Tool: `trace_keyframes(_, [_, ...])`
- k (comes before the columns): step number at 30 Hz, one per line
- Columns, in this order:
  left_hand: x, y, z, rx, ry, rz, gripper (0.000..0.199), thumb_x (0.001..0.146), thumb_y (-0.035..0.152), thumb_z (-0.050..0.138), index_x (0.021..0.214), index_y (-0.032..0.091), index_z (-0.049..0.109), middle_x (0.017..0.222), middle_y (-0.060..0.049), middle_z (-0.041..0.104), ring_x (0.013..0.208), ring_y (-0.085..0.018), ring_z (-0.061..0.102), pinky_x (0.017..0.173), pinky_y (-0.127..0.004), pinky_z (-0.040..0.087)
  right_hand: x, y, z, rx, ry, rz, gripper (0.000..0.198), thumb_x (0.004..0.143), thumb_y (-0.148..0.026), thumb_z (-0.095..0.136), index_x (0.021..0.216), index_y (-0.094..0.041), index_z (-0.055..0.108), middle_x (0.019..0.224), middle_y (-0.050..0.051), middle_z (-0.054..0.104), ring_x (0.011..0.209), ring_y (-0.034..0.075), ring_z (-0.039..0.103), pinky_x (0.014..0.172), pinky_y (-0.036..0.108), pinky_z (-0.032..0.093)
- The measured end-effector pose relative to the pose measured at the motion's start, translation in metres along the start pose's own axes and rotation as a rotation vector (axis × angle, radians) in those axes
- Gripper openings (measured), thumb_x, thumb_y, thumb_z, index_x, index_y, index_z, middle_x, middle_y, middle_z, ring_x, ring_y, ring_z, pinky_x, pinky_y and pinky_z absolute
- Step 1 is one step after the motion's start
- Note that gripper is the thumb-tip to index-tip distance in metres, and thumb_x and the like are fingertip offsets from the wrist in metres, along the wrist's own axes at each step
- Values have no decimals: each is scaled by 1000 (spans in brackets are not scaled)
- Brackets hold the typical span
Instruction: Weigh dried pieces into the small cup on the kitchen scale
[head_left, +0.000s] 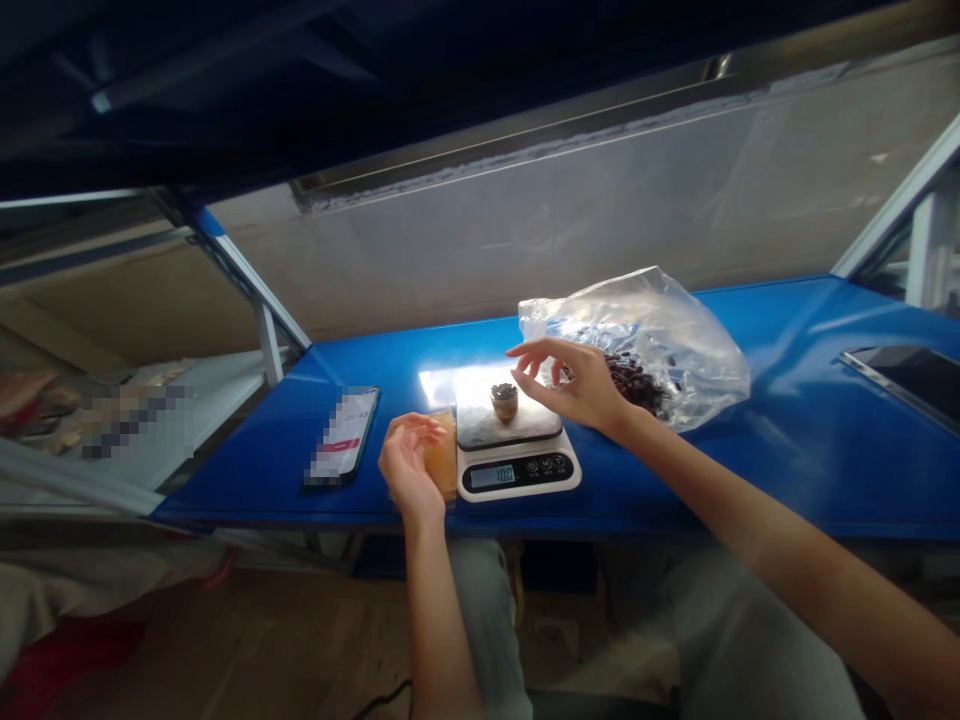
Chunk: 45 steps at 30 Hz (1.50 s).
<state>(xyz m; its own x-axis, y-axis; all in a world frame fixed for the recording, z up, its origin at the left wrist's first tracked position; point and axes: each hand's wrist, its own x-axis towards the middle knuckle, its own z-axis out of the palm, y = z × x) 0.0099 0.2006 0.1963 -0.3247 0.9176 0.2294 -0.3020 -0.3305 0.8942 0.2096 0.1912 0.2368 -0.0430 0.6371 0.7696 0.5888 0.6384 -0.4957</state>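
Note:
A white kitchen scale [520, 472] lies on the blue shelf, its display reading 10.0. On its silvery plate stands a small cup [505, 402], heaped with dark pieces. My right hand [574, 385] hovers at the cup's right, thumb and forefinger apart, with nothing visible between them. Behind that hand a clear plastic bag [694, 350] lies open with many dark dried pieces [637, 385] inside. My left hand [411, 460] is beside an orange-yellow flat packet [442, 460] left of the scale; its fingers are loosely bent over the packet's edge, and I see nothing gripped in them.
A phone with a lit screen [343, 435] lies left of my left hand. Another dark flat device [911, 375] is at the far right of the blue shelf [780, 460]. Metal uprights [266, 335] flank the shelf, a grey wall stands behind, and a dark upper shelf hangs overhead.

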Motion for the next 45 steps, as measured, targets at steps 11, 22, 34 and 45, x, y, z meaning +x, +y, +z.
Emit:
trace_keyframes(11, [-6, 11, -12, 696, -129, 396, 17, 84, 29, 52, 86, 22, 68, 77, -3, 69, 76, -21, 62, 69, -30, 44, -3, 9, -9, -131, 77, -64, 16, 84, -27, 53, 85, -22, 69, 63, -1, 70, 50, 12, 62, 45, 22, 46])
trace_keyframes(22, [3, -19, -17, 1022, -215, 353, 4, 78, 23, 66, 77, 24, 69, 105, -7, 69, 104, -30, 57, 87, -43, 42, -4, 21, -20, -273, 56, -72, 16, 87, -28, 51, 86, -23, 67, 61, 0, 69, 45, 15, 60, 44, 26, 48])
trace_keyframes(34, [3, -20, -16, 819, -121, 325, 10, 78, 17, 62, 76, 22, 70, 85, -5, 72, 84, -26, 66, 78, -37, 46, -8, 0, -22, -201, 231, 55, 21, 90, -35, 51, 87, -20, 66, 65, 3, 69, 47, 18, 62, 48, 30, 48])
trace_keyframes(45, [4, -7, -24, 439, 166, 348, 29, 88, 43, 49, 88, 17, 61, 89, -7, 67, 87, -20, 62, 79, -30, 46, -17, -21, -24, 144, 118, 399, 30, 85, -44, 58, 90, -16, 67, 72, 5, 69, 48, 13, 59, 43, 24, 42])
